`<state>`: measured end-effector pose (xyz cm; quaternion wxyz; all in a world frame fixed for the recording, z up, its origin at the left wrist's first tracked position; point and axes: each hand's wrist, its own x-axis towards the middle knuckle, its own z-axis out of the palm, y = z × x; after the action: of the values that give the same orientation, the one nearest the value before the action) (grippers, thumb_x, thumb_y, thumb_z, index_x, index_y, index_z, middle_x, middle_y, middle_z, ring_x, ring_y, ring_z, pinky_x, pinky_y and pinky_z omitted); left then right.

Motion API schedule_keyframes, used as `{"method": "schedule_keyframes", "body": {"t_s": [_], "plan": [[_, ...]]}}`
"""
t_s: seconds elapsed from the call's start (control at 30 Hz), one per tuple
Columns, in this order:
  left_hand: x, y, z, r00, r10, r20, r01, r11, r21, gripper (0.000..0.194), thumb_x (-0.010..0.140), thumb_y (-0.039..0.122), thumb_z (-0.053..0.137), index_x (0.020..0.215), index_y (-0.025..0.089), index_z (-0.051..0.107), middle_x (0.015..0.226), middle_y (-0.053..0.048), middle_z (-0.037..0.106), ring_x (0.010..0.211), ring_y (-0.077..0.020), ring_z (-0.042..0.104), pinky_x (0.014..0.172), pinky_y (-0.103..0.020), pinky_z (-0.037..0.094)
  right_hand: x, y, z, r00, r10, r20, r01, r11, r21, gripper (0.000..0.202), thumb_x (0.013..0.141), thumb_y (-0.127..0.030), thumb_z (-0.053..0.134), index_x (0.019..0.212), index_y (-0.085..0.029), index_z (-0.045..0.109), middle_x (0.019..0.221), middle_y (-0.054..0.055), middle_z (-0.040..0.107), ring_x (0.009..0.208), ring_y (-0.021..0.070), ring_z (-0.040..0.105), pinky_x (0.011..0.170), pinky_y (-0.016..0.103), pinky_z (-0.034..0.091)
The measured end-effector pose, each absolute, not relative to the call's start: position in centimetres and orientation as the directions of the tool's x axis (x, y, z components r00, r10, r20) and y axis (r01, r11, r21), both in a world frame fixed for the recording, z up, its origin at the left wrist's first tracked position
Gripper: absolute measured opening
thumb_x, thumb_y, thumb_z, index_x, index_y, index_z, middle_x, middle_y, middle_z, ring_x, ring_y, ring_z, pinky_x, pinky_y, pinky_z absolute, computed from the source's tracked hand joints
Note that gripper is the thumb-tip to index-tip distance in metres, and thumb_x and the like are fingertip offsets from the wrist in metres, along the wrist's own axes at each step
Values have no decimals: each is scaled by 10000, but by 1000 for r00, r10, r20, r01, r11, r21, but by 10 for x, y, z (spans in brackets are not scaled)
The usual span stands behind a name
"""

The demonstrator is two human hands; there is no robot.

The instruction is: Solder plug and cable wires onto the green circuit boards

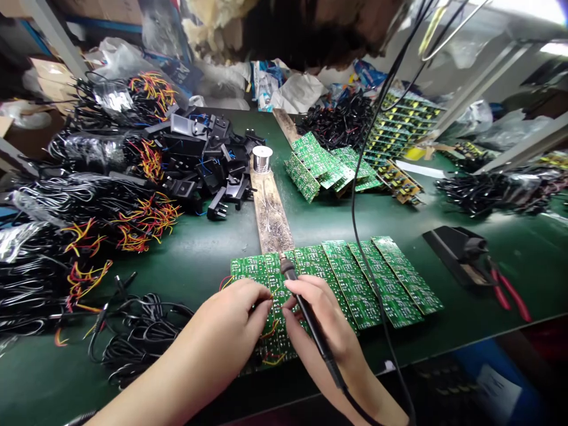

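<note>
My right hand [331, 322] is closed around the black handle of a soldering iron [316, 331]. The iron points away from me, its tip over the far edge of a row of green circuit boards [359, 284]. My left hand [233, 322] is low over the left boards, thumb and forefinger pinched on a thin wire, mostly hidden by the fingers. Red and yellow wires [273, 358] lie on the boards just below my fingertips. The fingertips of both hands are close together, a small gap between them.
Bundled black cables [102, 201] with red and yellow ends fill the left, beside black plug adapters [199, 157]. A solder spool [262, 160] stands on a wooden strip [273, 219]. More boards [326, 165] lie behind. An iron holder [461, 254] and red-handled pliers [510, 293] sit right; a black cord [355, 207] hangs in front.
</note>
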<state>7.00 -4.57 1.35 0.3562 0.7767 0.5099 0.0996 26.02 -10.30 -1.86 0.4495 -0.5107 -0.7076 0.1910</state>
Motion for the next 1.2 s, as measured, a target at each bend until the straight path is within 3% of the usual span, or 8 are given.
{"method": "schedule_keyframes", "body": {"t_s": [0.13, 0.2, 0.3, 0.47, 0.83, 1.2], "plan": [[80, -39, 4, 469, 863, -189, 844, -375, 383, 287, 1083, 231, 418, 1074, 204, 704, 1079, -63, 728, 1017, -273, 707, 887, -427, 545, 270, -109, -16, -5, 902, 431, 601, 347, -720, 388, 1052, -93, 585, 1400, -263, 595, 1347, 82, 595, 1232, 208, 654, 1063, 348, 581], [82, -37, 0, 452, 870, -196, 868, -378, 321, 289, 1083, 217, 410, 1088, 204, 698, 1084, -64, 725, 1008, -276, 713, 865, -426, 553, 280, -117, -10, 65, 912, 406, 638, 275, -719, 290, 1058, -186, 632, 1329, -289, 646, 1330, 60, 631, 1217, 206, 673, 1038, 319, 599], [83, -37, -5, 429, 882, -198, 881, -359, 308, 256, 1084, 235, 436, 1064, 221, 690, 1058, -39, 724, 994, -266, 716, 851, -415, 555, 297, -132, 0, 144, 917, 372, 687, 178, -705, 173, 1072, -313, 637, 1227, -334, 710, 1233, 7, 725, 1103, 177, 739, 989, 260, 629], [82, -39, -10, 426, 890, -161, 879, -365, 308, 228, 1093, 273, 460, 1032, 236, 677, 1043, -13, 721, 960, -247, 720, 812, -395, 544, 311, -147, 8, 188, 961, 204, 635, 40, -772, 182, 1095, -359, 592, 1223, -368, 720, 955, -52, 802, 782, 112, 796, 710, 118, 648], [82, -43, -15, 449, 889, -88, 874, -417, 249, 249, 1099, 265, 434, 1018, 236, 667, 1015, -20, 718, 916, -232, 717, 741, -358, 526, 304, -142, 1, 159, 980, 120, 526, 19, -851, 164, 1103, -389, 582, 1176, -338, 720, 908, -35, 786, 759, 112, 770, 694, 128, 635], [83, -44, -14, 455, 888, -70, 875, -430, 223, 226, 1090, 249, 457, 1012, 235, 669, 1011, -22, 723, 879, -226, 711, 719, -341, 516, 301, -141, 10, 96, 981, 166, 616, 72, -784, 150, 1108, -350, 563, 1171, -336, 699, 919, -39, 789, 779, 117, 773, 697, 159, 635]]}}
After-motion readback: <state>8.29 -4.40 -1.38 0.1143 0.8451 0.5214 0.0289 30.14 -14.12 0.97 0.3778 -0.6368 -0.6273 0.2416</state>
